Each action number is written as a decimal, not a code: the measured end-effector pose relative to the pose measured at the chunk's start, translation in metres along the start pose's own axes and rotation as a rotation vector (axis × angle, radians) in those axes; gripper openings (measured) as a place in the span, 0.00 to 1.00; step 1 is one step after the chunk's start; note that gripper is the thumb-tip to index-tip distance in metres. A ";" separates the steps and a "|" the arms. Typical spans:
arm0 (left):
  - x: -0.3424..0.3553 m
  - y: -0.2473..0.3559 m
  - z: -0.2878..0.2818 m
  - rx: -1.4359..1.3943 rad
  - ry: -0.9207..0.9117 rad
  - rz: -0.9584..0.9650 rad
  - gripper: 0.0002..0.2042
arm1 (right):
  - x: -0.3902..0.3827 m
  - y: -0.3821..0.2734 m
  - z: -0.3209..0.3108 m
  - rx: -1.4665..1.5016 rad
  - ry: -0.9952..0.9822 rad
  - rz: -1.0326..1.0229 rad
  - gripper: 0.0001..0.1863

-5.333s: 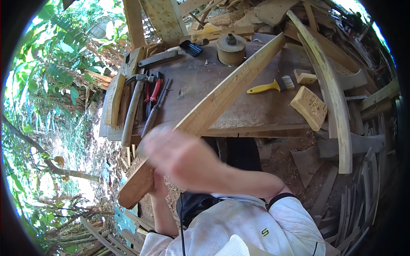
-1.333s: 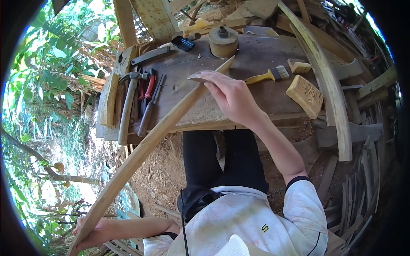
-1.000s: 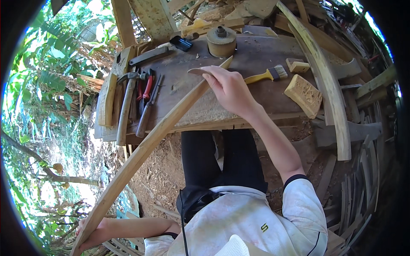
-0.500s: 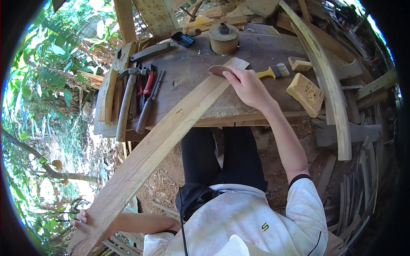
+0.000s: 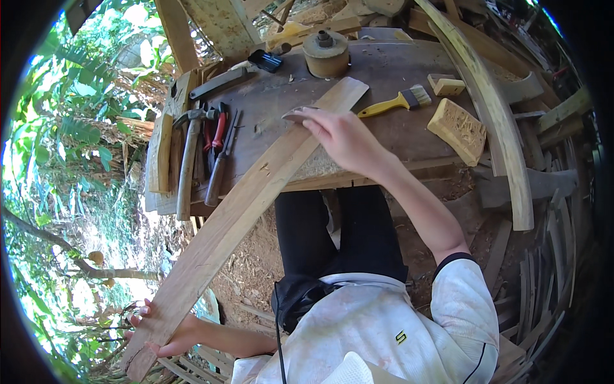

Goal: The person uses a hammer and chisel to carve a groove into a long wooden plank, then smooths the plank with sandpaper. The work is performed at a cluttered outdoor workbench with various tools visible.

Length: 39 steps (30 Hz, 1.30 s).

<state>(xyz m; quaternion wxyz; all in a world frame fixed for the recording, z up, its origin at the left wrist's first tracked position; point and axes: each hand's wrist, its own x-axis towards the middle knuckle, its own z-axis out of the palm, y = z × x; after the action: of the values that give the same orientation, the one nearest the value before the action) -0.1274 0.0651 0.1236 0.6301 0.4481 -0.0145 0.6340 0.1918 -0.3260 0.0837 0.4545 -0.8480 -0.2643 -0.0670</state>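
A long pale wooden board (image 5: pixel 230 217) slants from the workbench at its far end down to the lower left. My left hand (image 5: pixel 182 339) grips its near end, with fingertips past the left edge and the thumb at the right edge. Near the far end, my right hand (image 5: pixel 348 141) is closed on a thin, curved brown piece of sandpaper (image 5: pixel 295 115), pressed against the board's upper face. My palm and fingers hide part of the sandpaper. A small dark knot or notch marks the board below that hand.
On the workbench (image 5: pixel 256 128) lie a hammer (image 5: pixel 190 153), red-handled pliers (image 5: pixel 219 128), a pointed tool (image 5: pixel 220 166), a yellow-handled paintbrush (image 5: pixel 396 102) and a wooden block (image 5: pixel 457 131). A round spindle (image 5: pixel 326 54) stands at the back. A curved pole (image 5: pixel 492 115) borders the right side.
My right hand and the sandpaper have slid left and slightly nearer along the board. The board's near end has shifted a little right, and my left thumb now shows at its edge.
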 end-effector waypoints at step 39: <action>-0.144 -0.100 0.068 -0.300 -0.030 -0.649 0.44 | -0.105 -0.184 0.115 0.043 -0.174 -0.595 0.23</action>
<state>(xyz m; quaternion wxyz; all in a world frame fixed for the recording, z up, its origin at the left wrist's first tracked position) -0.0371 -0.0669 0.0251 0.8573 0.3411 0.0262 0.3848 -0.0059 -0.1917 0.1149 0.4086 -0.7262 -0.5400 -0.1187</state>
